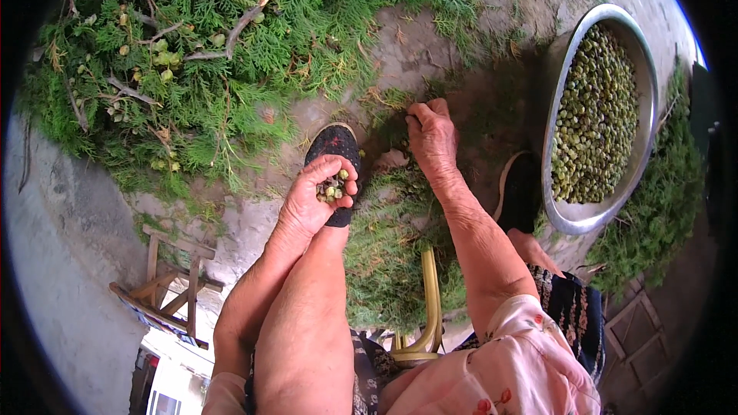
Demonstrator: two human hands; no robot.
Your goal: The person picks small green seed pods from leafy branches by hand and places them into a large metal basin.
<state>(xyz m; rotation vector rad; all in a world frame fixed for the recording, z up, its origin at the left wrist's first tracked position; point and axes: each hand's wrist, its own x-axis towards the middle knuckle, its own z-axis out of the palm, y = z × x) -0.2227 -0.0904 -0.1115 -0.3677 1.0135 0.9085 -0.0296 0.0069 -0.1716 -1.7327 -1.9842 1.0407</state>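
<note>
My left hand (310,191) is cupped around several small green cones (331,190), which look like arborvitae cones. It is above my left shoe (333,141), a dark dotted slip-on. My right hand (432,135) reaches low over the ground with its fingers curled in near green sprigs (392,105). Its fingertips are turned away, so I cannot tell whether anything is pinched there. To the right, a metal basin (612,220) holds a large heap of loose green cones (597,121).
A big pile of cut arborvitae branches (242,63), some bearing cones, spreads across the far left. More foliage (651,230) lies beyond the basin. Loose sprigs (392,242) cover the ground between my legs. A wooden stool (173,276) stands at the lower left.
</note>
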